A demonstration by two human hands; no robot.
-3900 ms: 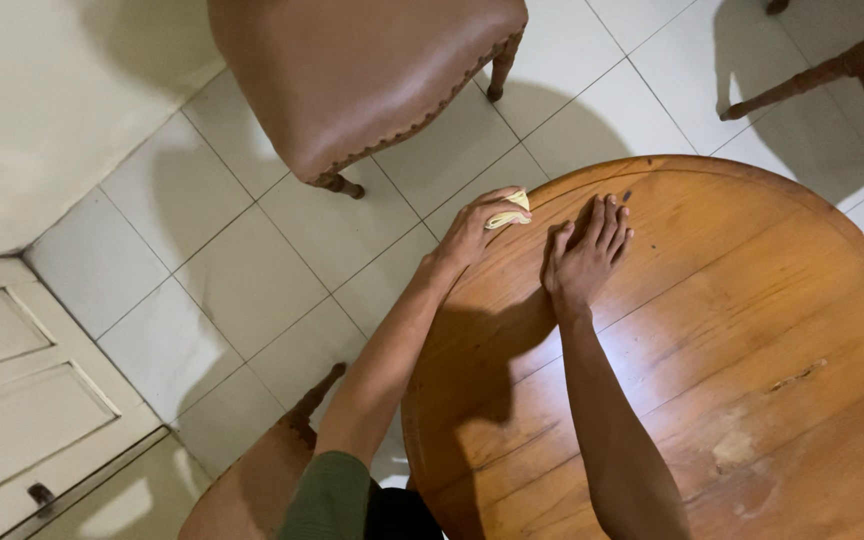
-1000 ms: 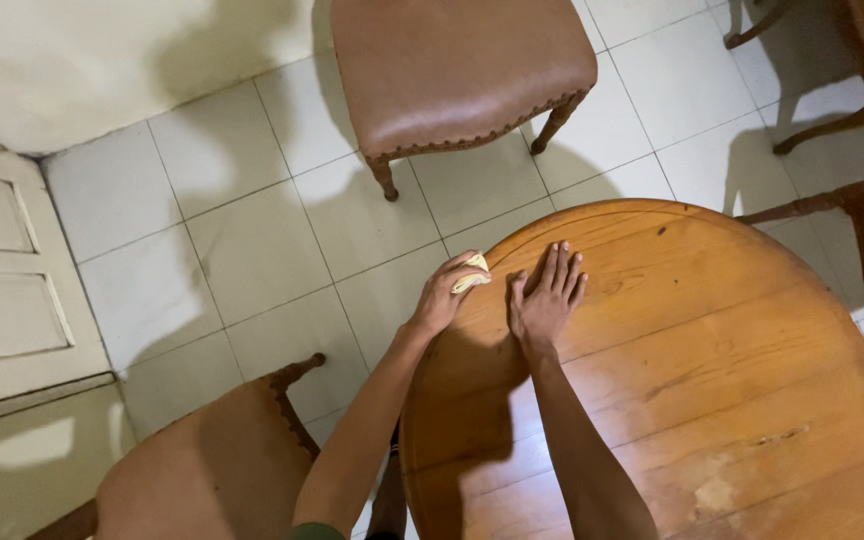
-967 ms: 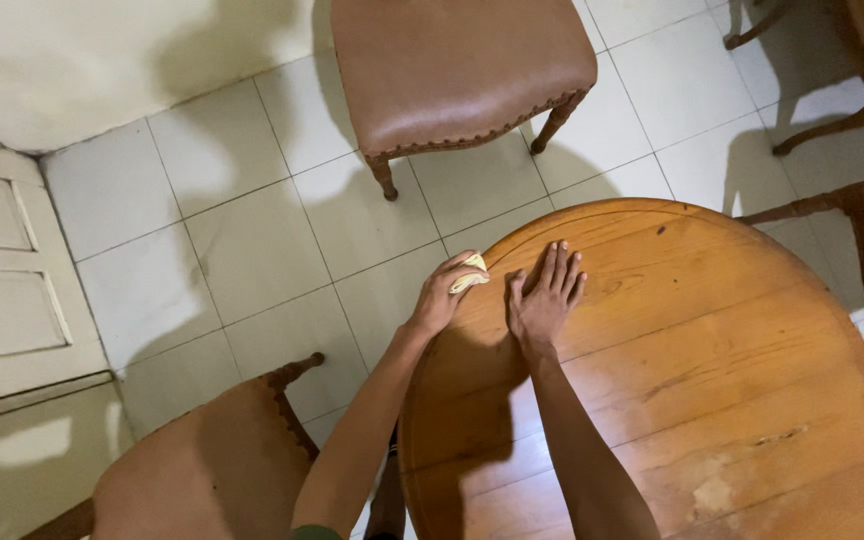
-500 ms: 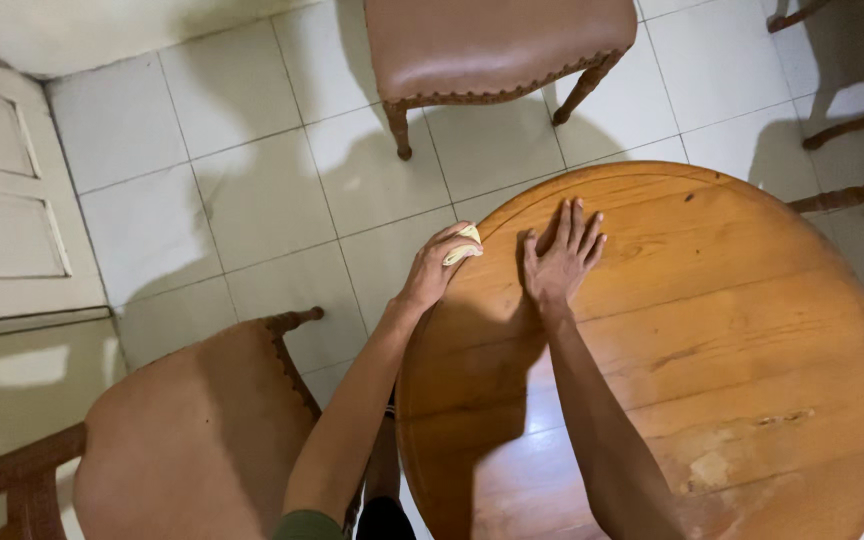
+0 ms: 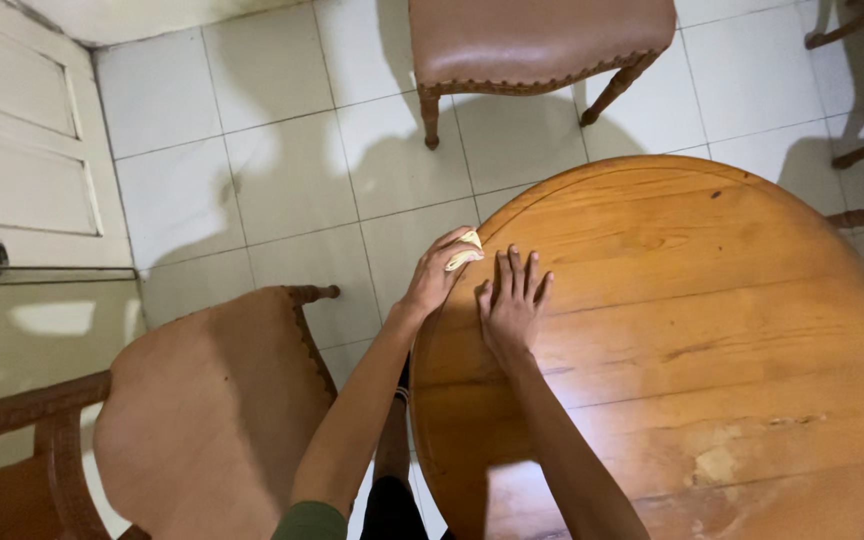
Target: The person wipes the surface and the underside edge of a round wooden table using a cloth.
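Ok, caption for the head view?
Left hand presses a yellow cloth on the round wooden table's edge; right hand rests flat beside it.

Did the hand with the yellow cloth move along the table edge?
Yes. The left hand with the yellow cloth slid leftward round the table rim.

home dining room | round wooden table (image 5: pixel 712 330) | padded chairs (image 5: pixel 537 40) | tiled floor (image 5: pixel 282 190)

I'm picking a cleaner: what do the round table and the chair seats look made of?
Table: wood with a glossy varnish, going by its grain, plank seams and a worn patch. Chair seats: brown, smooth, stud-edged, probably leather or vinyl.
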